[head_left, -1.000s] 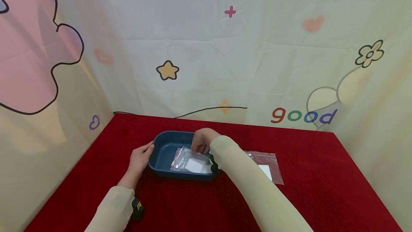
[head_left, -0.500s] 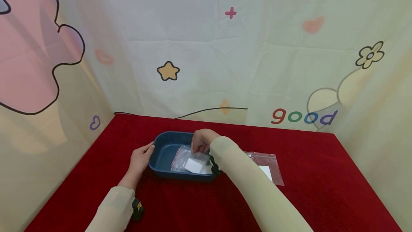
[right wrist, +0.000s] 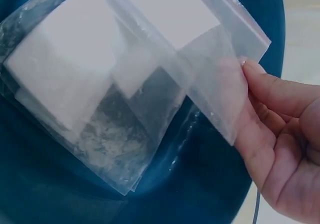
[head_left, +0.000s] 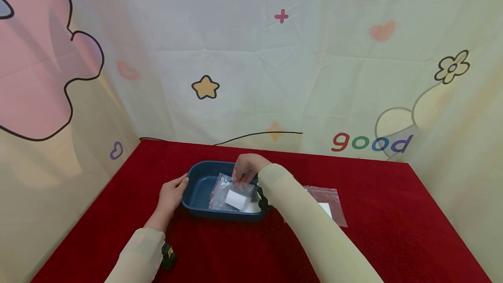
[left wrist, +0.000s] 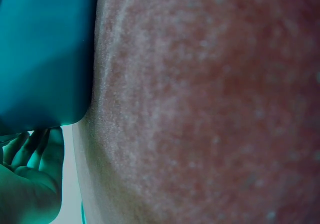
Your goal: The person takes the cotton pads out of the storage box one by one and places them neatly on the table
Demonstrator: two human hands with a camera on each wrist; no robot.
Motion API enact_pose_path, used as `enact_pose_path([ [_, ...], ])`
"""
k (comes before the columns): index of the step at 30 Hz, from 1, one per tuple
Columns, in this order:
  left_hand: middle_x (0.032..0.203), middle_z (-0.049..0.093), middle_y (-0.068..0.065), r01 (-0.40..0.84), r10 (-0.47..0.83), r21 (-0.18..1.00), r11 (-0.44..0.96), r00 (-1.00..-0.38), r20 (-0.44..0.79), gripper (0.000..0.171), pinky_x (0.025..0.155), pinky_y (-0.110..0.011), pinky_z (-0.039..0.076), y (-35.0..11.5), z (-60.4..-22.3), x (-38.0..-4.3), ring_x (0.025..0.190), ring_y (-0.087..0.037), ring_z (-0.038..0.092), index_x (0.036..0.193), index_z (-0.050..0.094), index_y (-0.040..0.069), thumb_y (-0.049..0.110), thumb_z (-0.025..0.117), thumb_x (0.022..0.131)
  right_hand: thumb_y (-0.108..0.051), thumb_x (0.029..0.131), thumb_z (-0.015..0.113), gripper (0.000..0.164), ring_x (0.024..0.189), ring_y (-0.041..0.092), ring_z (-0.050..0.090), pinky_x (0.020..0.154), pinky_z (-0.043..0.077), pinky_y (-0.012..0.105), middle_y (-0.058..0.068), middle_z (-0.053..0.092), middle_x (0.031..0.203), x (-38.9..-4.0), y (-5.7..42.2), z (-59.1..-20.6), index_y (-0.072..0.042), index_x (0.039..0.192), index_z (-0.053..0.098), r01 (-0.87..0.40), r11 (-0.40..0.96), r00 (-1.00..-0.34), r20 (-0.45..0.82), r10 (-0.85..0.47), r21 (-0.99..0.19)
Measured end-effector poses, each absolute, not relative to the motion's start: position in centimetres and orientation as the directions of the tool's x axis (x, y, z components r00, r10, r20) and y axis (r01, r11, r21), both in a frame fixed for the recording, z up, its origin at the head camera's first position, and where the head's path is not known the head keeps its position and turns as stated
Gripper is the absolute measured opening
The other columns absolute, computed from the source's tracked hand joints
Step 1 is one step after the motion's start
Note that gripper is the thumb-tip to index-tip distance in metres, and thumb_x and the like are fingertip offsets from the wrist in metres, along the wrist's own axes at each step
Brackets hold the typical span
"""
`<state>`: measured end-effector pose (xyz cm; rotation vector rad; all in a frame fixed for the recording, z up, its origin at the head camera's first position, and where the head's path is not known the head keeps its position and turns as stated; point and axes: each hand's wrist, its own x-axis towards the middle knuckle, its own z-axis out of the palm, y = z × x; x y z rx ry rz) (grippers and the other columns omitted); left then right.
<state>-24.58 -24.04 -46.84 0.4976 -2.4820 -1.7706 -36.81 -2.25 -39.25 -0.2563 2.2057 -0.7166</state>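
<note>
A blue plastic basin (head_left: 201, 189) sits on the red cloth, holding several clear zip-lock bags with white pieces inside. My left hand (head_left: 172, 193) grips its left rim; in the left wrist view, the fingers (left wrist: 50, 154) lie against the basin's wall (left wrist: 45, 58). Over the right part of the basin, my right hand (head_left: 245, 168) pinches the edge of one clear zip-lock bag (right wrist: 200, 48) between thumb and fingers. That bag is partly lifted, with a white piece showing through it. Beneath it, other bags (right wrist: 65, 58) lie overlapped on the basin floor.
To the right of the basin, another zip-lock bag (head_left: 330, 198) with a white piece lies on the red cloth (head_left: 393, 230), partly hidden by my right sleeve. A printed curtain (head_left: 243, 56) hangs behind the table.
My right hand has risen slightly, and the pinched bag has lifted and tilted with it. The left hand and the basin stay in place.
</note>
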Motion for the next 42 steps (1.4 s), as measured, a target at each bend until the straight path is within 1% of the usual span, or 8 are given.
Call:
enact_pose_path([
  [4, 0.156, 0.045, -0.023, -0.232, -0.291, 0.926, 0.297, -0.946, -0.143, 0.045, 0.119, -0.053, 0.042, -24.0, -46.9, -24.6, 0.148, -0.039, 0.042, 0.15, 0.049, 0.001, 0.02, 0.047, 0.109, -0.003, 0.097, 0.067, 0.017, 0.067, 0.017, 0.067, 0.068, 0.06, 0.025, 0.009, 0.072, 0.074, -36.9, -1.9, -38.8, -0.002, 0.082, 0.074, 0.056, 0.796, -0.667, -0.616, -0.42, -0.603],
  [9, 0.155, 0.046, -0.023, -0.211, -0.292, 0.931, 0.299, -0.949, -0.121, 0.045, 0.12, -0.052, 0.041, -24.1, -46.9, -24.7, 0.15, -0.038, 0.04, 0.149, 0.049, -0.001, 0.02, 0.048, 0.109, -0.004, 0.099, 0.065, 0.014, 0.068, 0.014, 0.068, 0.066, 0.059, 0.022, 0.007, 0.072, 0.075, -36.9, -1.6, -38.1, -0.001, 0.088, 0.073, 0.045, 0.773, -0.639, -0.613, -0.464, -0.632],
  [16, 0.154, 0.047, -0.022, -0.202, -0.295, 0.935, 0.292, -0.949, -0.113, 0.044, 0.119, -0.051, 0.042, -24.1, -47.1, -24.7, 0.15, -0.036, 0.04, 0.148, 0.05, 0.0, 0.019, 0.049, 0.109, -0.007, 0.101, 0.062, 0.015, 0.068, 0.013, 0.066, 0.066, 0.058, 0.021, 0.005, 0.071, 0.074, -36.8, -0.9, -37.2, 0.001, 0.096, 0.073, 0.013, 0.749, -0.625, -0.59, -0.511, -0.662],
  [24, 0.153, 0.048, -0.022, -0.194, -0.292, 0.937, 0.29, -0.95, -0.107, 0.044, 0.118, -0.051, 0.043, -24.2, -47.2, -24.8, 0.149, -0.037, 0.042, 0.148, 0.05, -0.001, 0.02, 0.049, 0.109, -0.008, 0.101, 0.063, 0.014, 0.068, 0.012, 0.065, 0.066, 0.058, 0.021, 0.003, 0.071, 0.077, -36.7, -0.2, -36.4, 0.001, 0.105, 0.073, -0.037, 0.716, -0.651, -0.527, -0.547, -0.697],
  [28, 0.154, 0.048, -0.023, -0.191, -0.291, 0.935, 0.297, -0.951, -0.102, 0.044, 0.119, -0.051, 0.043, -24.2, -47.2, -24.8, 0.149, -0.037, 0.041, 0.148, 0.05, -0.001, 0.02, 0.049, 0.109, -0.011, 0.101, 0.064, 0.019, 0.071, 0.012, 0.064, 0.069, 0.058, 0.02, 0.003, 0.072, 0.082, -36.5, 0.3, -35.9, 0.001, 0.112, 0.073, -0.076, 0.708, -0.658, -0.498, -0.565, -0.702],
  [35, 0.155, 0.047, -0.022, -0.195, -0.284, 0.935, 0.298, -0.953, -0.108, 0.045, 0.119, -0.052, 0.042, -24.3, -47.1, -24.9, 0.149, -0.037, 0.04, 0.149, 0.05, 0.0, 0.02, 0.049, 0.109, -0.014, 0.1, 0.066, 0.023, 0.077, 0.014, 0.064, 0.074, 0.06, 0.022, 0.008, 0.075, 0.094, -36.0, 1.5, -35.3, 0.0, 0.117, 0.073, -0.116, 0.689, -0.704, -0.43, -0.565, -0.715],
  [36, 0.155, 0.048, -0.021, -0.191, -0.282, 0.934, 0.301, -0.954, -0.104, 0.047, 0.117, -0.044, 0.046, -24.6, -47.7, -25.2, 0.149, -0.036, 0.041, 0.149, 0.05, 0.001, 0.027, 0.05, 0.109, -0.014, 0.1, 0.066, 0.023, 0.077, 0.014, 0.064, 0.075, 0.06, 0.023, 0.008, 0.075, 0.094, -36.0, 1.7, -35.3, 0.0, 0.118, 0.073, -0.122, 0.685, -0.709, -0.42, -0.566, -0.718],
  [42, 0.155, 0.048, -0.021, -0.188, -0.288, 0.934, 0.304, -0.953, -0.098, 0.047, 0.116, -0.045, 0.047, -24.5, -47.7, -25.0, 0.149, -0.037, 0.042, 0.148, 0.051, 0.001, 0.026, 0.05, 0.109, -0.013, 0.101, 0.064, 0.023, 0.077, 0.014, 0.066, 0.074, 0.061, 0.023, 0.008, 0.072, 0.094, -35.4, 3.2, -35.4, 0.001, 0.119, 0.07, -0.125, 0.606, -0.728, -0.343, -0.594, -0.785],
])
